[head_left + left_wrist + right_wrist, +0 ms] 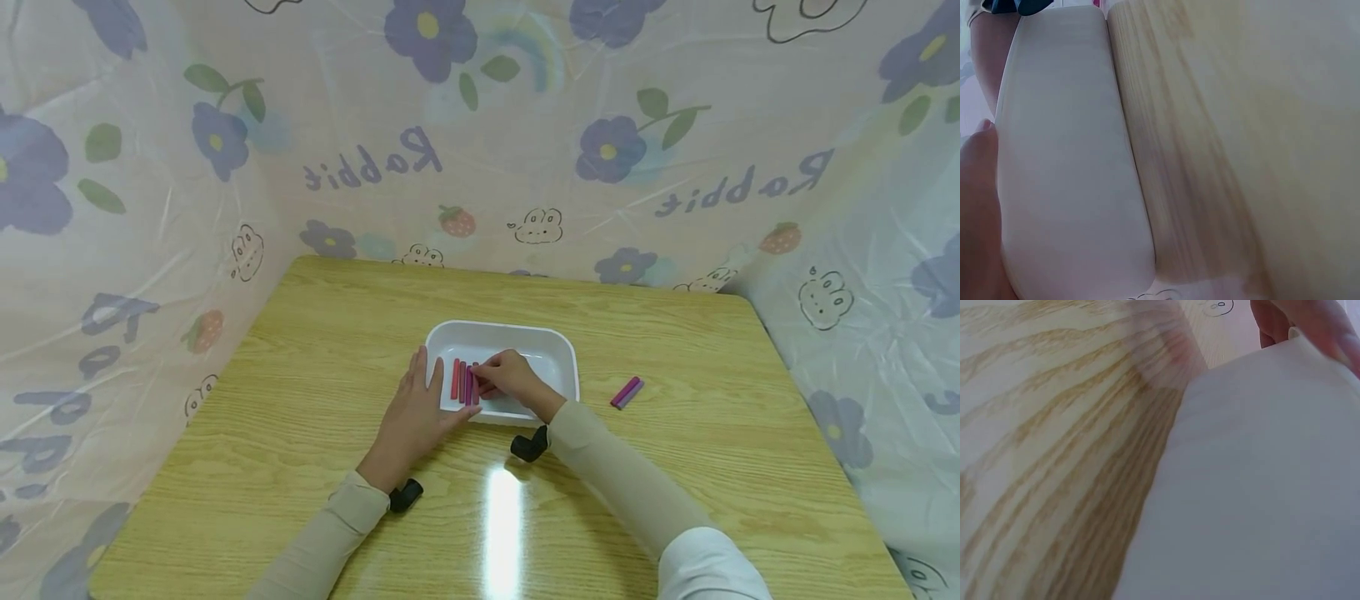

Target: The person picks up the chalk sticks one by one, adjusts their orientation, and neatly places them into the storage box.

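Note:
In the head view a white tray (558, 354) holds several slim sticks in reds, pinks and purples, side by side in its left half. My left hand (415, 417) lies at the tray's left end with fingers extended, its thumb along the front rim near a pink stick (455, 379). Reaching in over the front rim, my right hand (512, 375) pinches a reddish stick (476, 390) at the right end of the row, beside a purple stick (468, 387). The tray's outer wall fills much of both wrist views, with the left thumb (979, 187) against it in the left one.
Two more sticks, one dark magenta (625, 392) and one lilac (632, 395), lie together on the wooden table (337, 333) right of the tray. A printed curtain (510, 167) encloses the table's back and sides. Black wrist mounts (529, 445) sit under both wrists.

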{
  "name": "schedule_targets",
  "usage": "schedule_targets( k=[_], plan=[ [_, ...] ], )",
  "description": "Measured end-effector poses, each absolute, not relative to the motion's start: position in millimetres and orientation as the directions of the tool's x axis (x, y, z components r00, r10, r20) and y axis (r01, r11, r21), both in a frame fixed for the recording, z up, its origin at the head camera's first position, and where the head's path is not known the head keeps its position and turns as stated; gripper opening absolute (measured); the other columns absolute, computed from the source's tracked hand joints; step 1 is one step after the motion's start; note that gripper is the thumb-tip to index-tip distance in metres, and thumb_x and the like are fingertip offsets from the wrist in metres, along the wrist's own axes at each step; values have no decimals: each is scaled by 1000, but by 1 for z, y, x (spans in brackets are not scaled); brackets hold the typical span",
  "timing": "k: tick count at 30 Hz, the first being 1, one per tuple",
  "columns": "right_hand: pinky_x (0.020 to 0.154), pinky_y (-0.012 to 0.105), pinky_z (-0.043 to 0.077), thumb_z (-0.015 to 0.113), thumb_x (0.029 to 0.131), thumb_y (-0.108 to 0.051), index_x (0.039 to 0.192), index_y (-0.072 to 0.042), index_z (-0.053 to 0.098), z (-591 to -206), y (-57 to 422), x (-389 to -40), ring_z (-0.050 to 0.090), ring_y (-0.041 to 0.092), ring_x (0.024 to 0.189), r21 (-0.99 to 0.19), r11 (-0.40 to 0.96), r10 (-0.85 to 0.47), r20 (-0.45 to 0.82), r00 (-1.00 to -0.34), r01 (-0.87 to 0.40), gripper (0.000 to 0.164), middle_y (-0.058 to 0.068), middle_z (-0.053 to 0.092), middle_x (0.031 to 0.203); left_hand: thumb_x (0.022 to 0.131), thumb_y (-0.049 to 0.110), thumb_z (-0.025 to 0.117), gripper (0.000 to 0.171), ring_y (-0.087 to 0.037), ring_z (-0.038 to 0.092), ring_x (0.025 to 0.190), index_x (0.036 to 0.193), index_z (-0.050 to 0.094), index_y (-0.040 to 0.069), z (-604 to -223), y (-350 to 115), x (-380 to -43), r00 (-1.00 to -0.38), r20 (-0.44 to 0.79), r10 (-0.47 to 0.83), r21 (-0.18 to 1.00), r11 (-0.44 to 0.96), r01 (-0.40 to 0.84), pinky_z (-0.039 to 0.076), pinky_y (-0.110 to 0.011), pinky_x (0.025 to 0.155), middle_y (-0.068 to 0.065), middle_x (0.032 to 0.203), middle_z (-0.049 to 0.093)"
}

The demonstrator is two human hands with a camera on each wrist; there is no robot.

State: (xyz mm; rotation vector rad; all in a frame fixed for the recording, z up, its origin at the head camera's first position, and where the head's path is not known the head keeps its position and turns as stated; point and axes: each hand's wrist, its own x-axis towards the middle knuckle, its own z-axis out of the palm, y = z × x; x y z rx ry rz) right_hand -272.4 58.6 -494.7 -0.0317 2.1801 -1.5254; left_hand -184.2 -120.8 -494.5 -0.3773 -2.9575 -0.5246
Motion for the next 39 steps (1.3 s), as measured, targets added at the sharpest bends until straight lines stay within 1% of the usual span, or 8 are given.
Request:
schedule_targets(
  k=[7,16,20,25,32,39],
  plan=[
    [62,30,55,66,88,-19,91,5,68,-493,59,-271,66,18,65,-893,375,-278,-363,-889,247,24,12,68,77,76,82,32,106,-34,5,140,145,28,1,-495,-121,-185,-959,169,226,323,907,271,25,-46,107,-22,153,0],
    [62,30,55,64,89,-19,94,5,67,-493,60,-271,66,19,66,-893,381,-277,-359,-892,241,24,12,68,78,77,81,33,105,-36,7,139,144,29,0,-495,-120,-184,-957,176,232,317,907,278,25,-47,107,-24,152,2],
    [63,30,55,64,89,-17,92,6,68,-492,61,-270,67,19,67,-904,356,-273,-342,-899,235,23,13,68,79,77,81,32,106,-34,5,139,145,27,0,-494,-120,-184,-962,156,226,325,908,266,23,-46,108,-23,152,1],
    [63,30,55,64,89,-15,91,7,68,-491,62,-271,66,19,67,-914,331,-268,-329,-906,234,23,14,68,79,77,81,31,106,-35,6,139,145,27,0,-493,-120,-184,-962,157,224,323,909,264,26,-47,106,-23,152,0],
    [62,30,55,61,90,-15,94,7,68,-489,63,-272,66,19,66,-901,358,-236,-341,-910,245,23,13,67,80,77,82,29,106,-33,4,140,146,24,1,-493,-120,-184,-967,131,218,322,913,250,25,-46,107,-21,153,-2],
    [62,30,55,61,91,-16,91,6,67,-490,64,-272,65,18,64,-898,354,-224,-353,-909,261,23,14,67,79,77,82,30,107,-34,4,140,146,24,1,-491,-119,-183,-967,126,223,319,914,252,25,-46,107,-22,153,-3]
  ],
)
